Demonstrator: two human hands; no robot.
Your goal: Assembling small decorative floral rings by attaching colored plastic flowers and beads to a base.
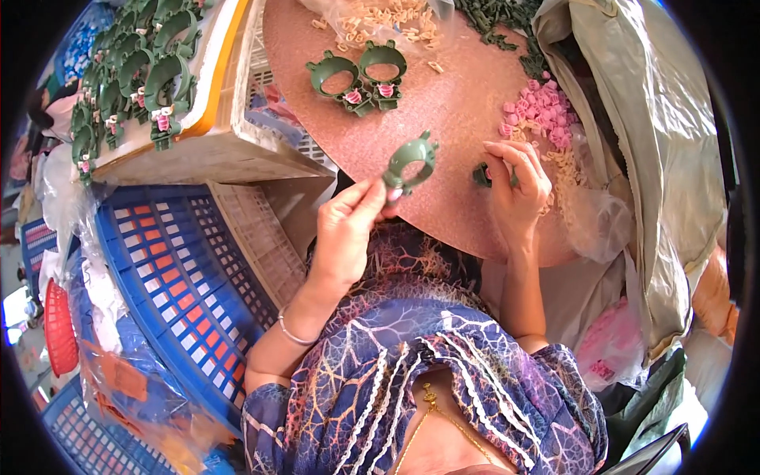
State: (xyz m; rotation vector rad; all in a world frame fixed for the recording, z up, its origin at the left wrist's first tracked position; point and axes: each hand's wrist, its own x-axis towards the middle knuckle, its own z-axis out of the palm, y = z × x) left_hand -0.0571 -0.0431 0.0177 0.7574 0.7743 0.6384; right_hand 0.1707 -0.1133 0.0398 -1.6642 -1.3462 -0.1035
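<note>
My left hand (346,226) pinches a green plastic ring piece (402,152) by its lower end, holding it up over the near edge of the round pinkish table (455,103). The ring has small knobs on top. A bit of pink shows by my fingertips. To the right, my right hand (518,186) is bent low over the table, its fingers closed around a small dark green piece (480,174), partly hidden by the hand. Two green ring pieces with pink roses (319,75) lie side by side farther back.
Pink rose pieces (546,112), beige bits (566,178) and dark green leaf pieces (499,25) lie along the table's right and back. More beige bits (400,24) spill from plastic. At left, many ring pieces (131,71) fill a white box above a blue basket (170,277).
</note>
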